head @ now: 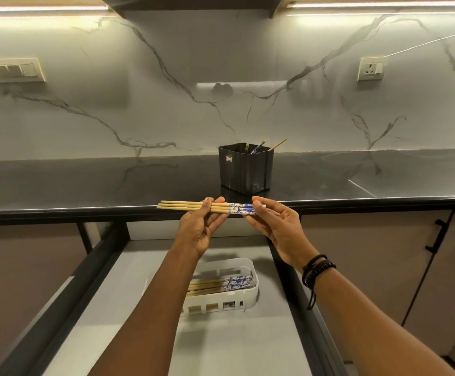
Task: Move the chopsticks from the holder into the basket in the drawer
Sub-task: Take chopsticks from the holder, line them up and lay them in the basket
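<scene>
Chopsticks, a small bundle of them, lie level between two hands, held over the front edge of the dark tabletop. Their plain wooden tips jut out to the left of the left hand, which is closed on the wooden stretch with its thumb on the near side and fingers curled round the far side. Just right of that hand the blue-and-white patterned ends show in the gap between the hands. The right hand pinches those patterned ends between thumb and fingers, its palm turned up and half open below them; dark beaded bracelets circle its wrist.

Beyond the hands, near and slightly to the right of the gap between them, the black square holder stands upright on the tabletop with a few more chopsticks leaning inside, tips poking above the rim.

Below the hands the drawer is pulled open. On its grey floor, under the left forearm and directly beneath the held bundle, sits the white slotted basket. Several chopsticks already lie flat in it, patterned ends toward the right, wooden ends partly hidden by the forearm.
</scene>
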